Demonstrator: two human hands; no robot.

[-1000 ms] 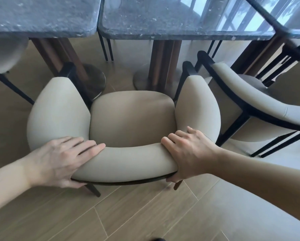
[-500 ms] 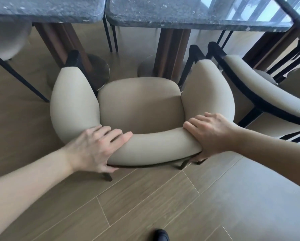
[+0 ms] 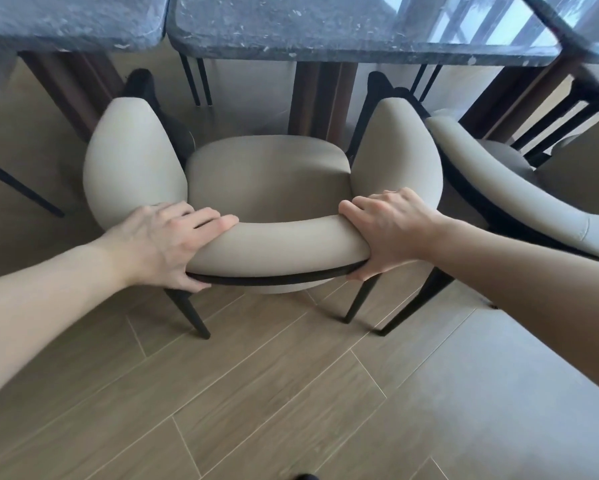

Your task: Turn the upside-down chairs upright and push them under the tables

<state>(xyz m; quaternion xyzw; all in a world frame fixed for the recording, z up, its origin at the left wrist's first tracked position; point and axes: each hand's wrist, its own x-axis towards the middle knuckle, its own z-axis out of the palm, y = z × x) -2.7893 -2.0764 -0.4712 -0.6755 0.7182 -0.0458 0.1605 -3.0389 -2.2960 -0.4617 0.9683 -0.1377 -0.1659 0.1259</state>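
The beige chair (image 3: 267, 188) stands the right way up on its dark legs, so the turning part for this one looks done. It sits in the middle of the view, facing the stone tables (image 3: 326, 26) at 12 o'clock. Its arms just reach the table edge, but the seat is not under it yet, so the pushing part is only begun.

The left hand (image 3: 163, 244) grips the padded back at 9 o'clock, with fingers curled over the top and the thumb under the dark rim. The right hand (image 3: 391, 233) grips the same back at 3 o'clock in the same way. Both hands are clamped on the chair, well apart from each other.

A second chair (image 3: 520, 202) stands at 3 o'clock, just beside the first. It seems upright too, and it also looks like it needs a push under its table. Part of it is cut off, so that is hard to tell.

The wooden floor (image 3: 256, 393) fills the view at 6 o'clock.
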